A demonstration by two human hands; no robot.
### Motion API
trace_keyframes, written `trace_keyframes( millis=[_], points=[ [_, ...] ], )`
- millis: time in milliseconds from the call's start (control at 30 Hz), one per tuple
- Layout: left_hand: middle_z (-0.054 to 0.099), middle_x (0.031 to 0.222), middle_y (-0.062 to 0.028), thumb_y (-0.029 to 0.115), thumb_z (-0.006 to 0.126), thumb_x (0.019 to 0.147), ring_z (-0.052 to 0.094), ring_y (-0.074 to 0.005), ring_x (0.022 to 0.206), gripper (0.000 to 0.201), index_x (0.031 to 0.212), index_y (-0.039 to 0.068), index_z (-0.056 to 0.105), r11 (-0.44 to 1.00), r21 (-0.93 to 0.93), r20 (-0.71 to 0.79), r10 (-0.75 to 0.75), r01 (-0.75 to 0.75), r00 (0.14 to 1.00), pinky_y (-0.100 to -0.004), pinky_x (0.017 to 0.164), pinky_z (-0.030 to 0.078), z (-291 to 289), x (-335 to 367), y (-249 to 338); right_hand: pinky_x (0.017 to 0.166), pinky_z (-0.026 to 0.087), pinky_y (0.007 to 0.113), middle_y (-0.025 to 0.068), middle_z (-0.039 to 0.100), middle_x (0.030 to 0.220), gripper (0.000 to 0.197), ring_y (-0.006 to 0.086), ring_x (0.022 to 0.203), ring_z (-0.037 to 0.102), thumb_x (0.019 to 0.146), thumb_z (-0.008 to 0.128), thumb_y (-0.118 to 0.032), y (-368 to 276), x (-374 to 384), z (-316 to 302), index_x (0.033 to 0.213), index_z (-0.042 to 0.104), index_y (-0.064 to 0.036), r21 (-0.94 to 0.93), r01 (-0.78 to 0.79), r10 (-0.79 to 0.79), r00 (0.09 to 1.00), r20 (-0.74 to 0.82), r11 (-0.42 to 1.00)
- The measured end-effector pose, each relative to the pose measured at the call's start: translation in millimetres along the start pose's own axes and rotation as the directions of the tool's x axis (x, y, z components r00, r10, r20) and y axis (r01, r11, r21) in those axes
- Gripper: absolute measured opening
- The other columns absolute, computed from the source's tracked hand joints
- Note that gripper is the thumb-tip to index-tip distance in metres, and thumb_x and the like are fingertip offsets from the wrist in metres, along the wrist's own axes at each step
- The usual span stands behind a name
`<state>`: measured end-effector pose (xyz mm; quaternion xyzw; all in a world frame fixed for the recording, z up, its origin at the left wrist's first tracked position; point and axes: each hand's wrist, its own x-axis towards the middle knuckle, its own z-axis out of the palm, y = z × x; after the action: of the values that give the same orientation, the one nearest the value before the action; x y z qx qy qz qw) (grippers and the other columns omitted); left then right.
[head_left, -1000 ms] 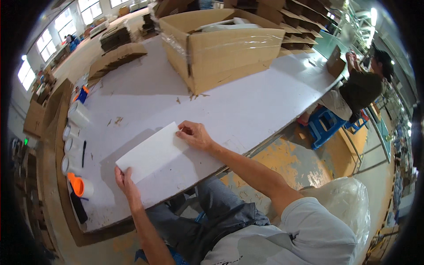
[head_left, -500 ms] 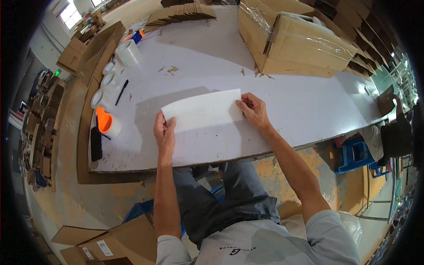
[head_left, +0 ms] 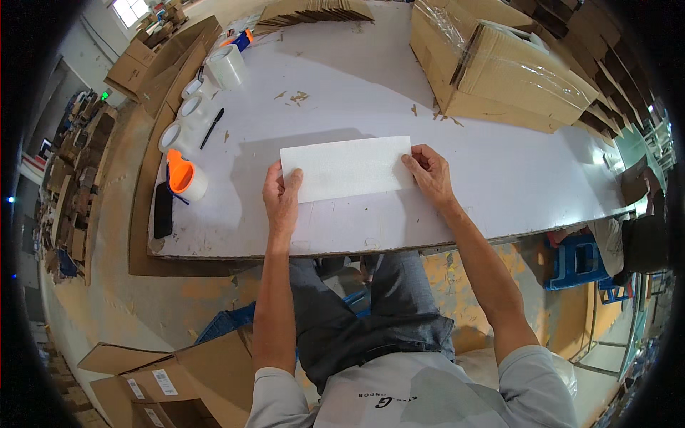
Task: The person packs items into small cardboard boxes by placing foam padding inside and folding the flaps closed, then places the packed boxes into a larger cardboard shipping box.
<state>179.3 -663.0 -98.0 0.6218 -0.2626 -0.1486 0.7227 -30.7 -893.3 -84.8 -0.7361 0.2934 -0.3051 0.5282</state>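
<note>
A white rectangular sheet (head_left: 349, 168), thin and foam-like, is stretched between my hands above the table's near half. My left hand (head_left: 282, 194) pinches its left end, thumb on the near face and fingers behind. At the other end my right hand (head_left: 429, 173) grips the upper right corner area between thumb and fingers. The sheet faces me almost flat, its upper edge nearly level. Fingers behind it are partly hidden. Below and around it, the pale tabletop (head_left: 342, 225) carries its shadow.
On the left stand clear tape rolls (head_left: 228, 68), an orange tape dispenser (head_left: 187, 177), a black phone (head_left: 163, 210) and a black pen (head_left: 212, 129). A taped cardboard box (head_left: 521, 78) occupies the far right. Flat cardboard pieces (head_left: 314, 13) lie at the back. A blue stool (head_left: 576, 262) is at right.
The sheet has turned from a slanted, slightly bowed pose to a flatter, more level one, still in both hands. The whole view has shifted slightly.
</note>
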Motion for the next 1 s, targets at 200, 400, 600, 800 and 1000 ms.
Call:
trace_keyframes(
  millis=[200,400,600,800,1000],
  points=[
    [0.068,0.093,-0.0051,0.024,0.067,0.097,0.058,-0.0072,0.084,0.041,0.125,-0.003,0.056,1.000,0.007,-0.009,0.027,-0.027,1.000,-0.0239,0.074,0.045,3,-4,8,0.060,0.046,0.023,0.0013,0.066,0.078,0.026,0.0065,0.068,0.054,0.092,0.070,-0.023,-4,-4,-3,0.101,0.068,0.0008,0.000,0.005,-0.005,1.000,0.010,1.000],
    [0.066,0.093,-0.0034,0.025,0.068,0.097,0.057,-0.0071,0.083,0.036,0.120,-0.002,0.060,0.999,0.026,-0.006,0.037,-0.037,0.999,-0.0238,0.074,0.045,2,-1,4,0.057,0.044,0.023,0.0000,0.064,0.075,0.022,0.0055,0.066,0.053,0.093,0.069,-0.019,-6,-4,-1,0.100,0.068,0.0013,0.025,-0.012,0.012,1.000,-0.003,1.000],
    [0.062,0.091,0.0005,0.025,0.068,0.097,0.052,-0.0060,0.082,0.035,0.118,-0.002,0.061,0.999,0.020,-0.041,0.028,-0.027,0.999,-0.0233,0.074,0.043,4,-1,7,0.055,0.043,0.023,-0.0013,0.063,0.073,0.020,0.0049,0.063,0.051,0.094,0.068,-0.018,-3,-2,2,0.101,0.068,0.0016,0.064,0.005,-0.007,1.000,0.021,0.998],
    [0.060,0.091,0.0027,0.022,0.068,0.097,0.050,-0.0056,0.081,0.032,0.116,-0.002,0.062,0.999,-0.005,-0.013,0.044,-0.044,0.999,-0.0237,0.074,0.042,5,0,7,0.055,0.043,0.023,-0.0013,0.064,0.075,0.021,0.0050,0.063,0.051,0.094,0.069,-0.019,-1,-1,-2,0.101,0.068,0.0013,0.017,0.039,-0.039,0.999,0.015,0.999],
    [0.060,0.090,0.0025,0.021,0.070,0.094,0.050,-0.0053,0.080,0.032,0.115,-0.003,0.063,0.999,-0.002,-0.032,0.038,-0.038,0.999,-0.0241,0.070,0.042,0,3,-4,0.056,0.044,0.023,-0.0007,0.065,0.077,0.023,0.0051,0.064,0.054,0.094,0.070,-0.021,2,2,2,0.101,0.068,0.0014,-0.003,-0.032,0.032,0.999,0.014,0.999]
  ],
)
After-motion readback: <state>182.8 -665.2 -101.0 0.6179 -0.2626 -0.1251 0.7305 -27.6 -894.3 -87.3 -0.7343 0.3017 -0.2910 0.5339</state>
